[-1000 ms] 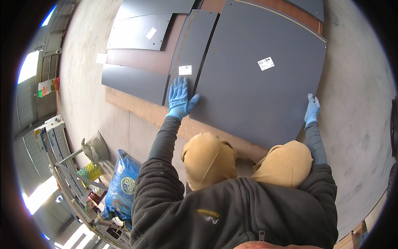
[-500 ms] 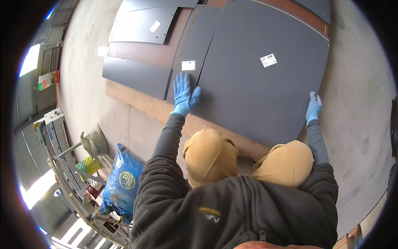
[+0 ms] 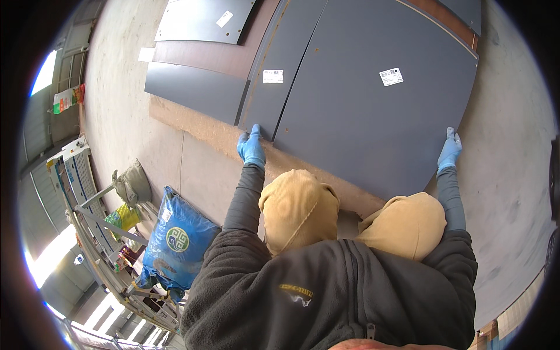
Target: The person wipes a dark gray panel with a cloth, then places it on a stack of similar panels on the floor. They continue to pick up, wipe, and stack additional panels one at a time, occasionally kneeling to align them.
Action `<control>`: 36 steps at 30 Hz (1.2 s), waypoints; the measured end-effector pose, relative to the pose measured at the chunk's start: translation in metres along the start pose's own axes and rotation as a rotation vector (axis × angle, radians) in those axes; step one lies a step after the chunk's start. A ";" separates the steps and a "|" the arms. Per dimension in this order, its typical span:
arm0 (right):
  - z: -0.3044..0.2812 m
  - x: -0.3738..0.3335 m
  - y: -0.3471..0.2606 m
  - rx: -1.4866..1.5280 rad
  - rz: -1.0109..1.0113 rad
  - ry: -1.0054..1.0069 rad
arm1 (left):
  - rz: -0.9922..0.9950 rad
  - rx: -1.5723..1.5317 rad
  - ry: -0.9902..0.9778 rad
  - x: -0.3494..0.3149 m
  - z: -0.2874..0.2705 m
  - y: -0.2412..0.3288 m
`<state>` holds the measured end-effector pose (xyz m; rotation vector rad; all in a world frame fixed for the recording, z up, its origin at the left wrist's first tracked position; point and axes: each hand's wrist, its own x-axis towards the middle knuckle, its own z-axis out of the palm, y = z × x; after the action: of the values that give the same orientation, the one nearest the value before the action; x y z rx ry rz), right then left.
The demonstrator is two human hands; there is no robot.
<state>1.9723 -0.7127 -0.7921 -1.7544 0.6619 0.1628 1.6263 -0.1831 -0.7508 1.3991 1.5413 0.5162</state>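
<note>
A large dark grey board [image 3: 373, 125] lies before me with a white label [image 3: 391, 76] on it. Along its left side runs a narrow grey board [image 3: 286, 49], also labelled, with a thin gap between the two. My left hand [image 3: 252, 149], in a blue glove, is closed at the narrow board's near edge, thumb on top. At the large board's right edge my right hand [image 3: 450, 151], gloved in blue too, grips the rim. Its fingers are partly hidden under the edge.
Beneath the boards a brown sheet [image 3: 186, 121] sticks out toward my knees. More grey boards [image 3: 195, 87] lie to the left and far side. On the left stand a blue sack [image 3: 178, 239], a grey bag [image 3: 133, 184] and a metal frame cart [image 3: 96, 245].
My left hand has gone from lying flat on the narrow board to closing at its near edge. The right hand stays at the large board's edge. The boards appear slightly shifted in view.
</note>
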 end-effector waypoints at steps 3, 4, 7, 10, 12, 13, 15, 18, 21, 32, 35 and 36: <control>-0.003 0.001 0.001 -0.004 0.014 -0.021 | -0.102 -0.024 -0.030 -0.005 0.001 0.011; -0.004 0.002 0.001 -0.044 0.031 -0.007 | -0.165 -0.045 -0.035 -0.008 0.001 0.014; -0.003 0.003 0.001 -0.063 0.026 -0.008 | -0.339 -0.121 -0.057 -0.016 0.000 0.018; -0.001 0.004 0.001 -0.064 0.032 0.017 | -0.360 -0.126 -0.047 -0.020 -0.002 0.017; 0.000 0.004 0.001 -0.053 0.036 0.031 | -0.383 -0.179 -0.070 -0.019 -0.004 0.014; 0.000 0.004 0.001 -0.035 0.034 0.028 | -0.402 -0.197 -0.083 -0.017 -0.005 0.013; 0.000 0.003 0.001 -0.031 0.025 0.019 | -0.425 -0.223 -0.104 -0.014 -0.008 0.011; 0.000 0.003 0.000 -0.057 0.013 0.015 | -0.448 -0.241 -0.116 -0.013 -0.009 0.009; 0.000 0.004 0.000 -0.046 0.014 0.021 | -0.477 -0.258 -0.108 -0.012 -0.009 0.009; -0.002 0.003 -0.003 -0.045 -0.014 0.020 | -0.656 -0.278 -0.300 -0.042 -0.032 -0.011; -0.001 0.000 -0.006 0.013 0.000 -0.011 | -0.300 -0.032 -0.609 -0.058 -0.035 -0.020; 0.000 0.000 -0.007 -0.015 0.004 -0.012 | -0.080 0.083 -0.726 -0.061 -0.034 -0.022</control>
<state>1.9752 -0.7121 -0.7861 -1.7656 0.6570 0.1820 1.5792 -0.2359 -0.7309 1.3702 1.0210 -0.1142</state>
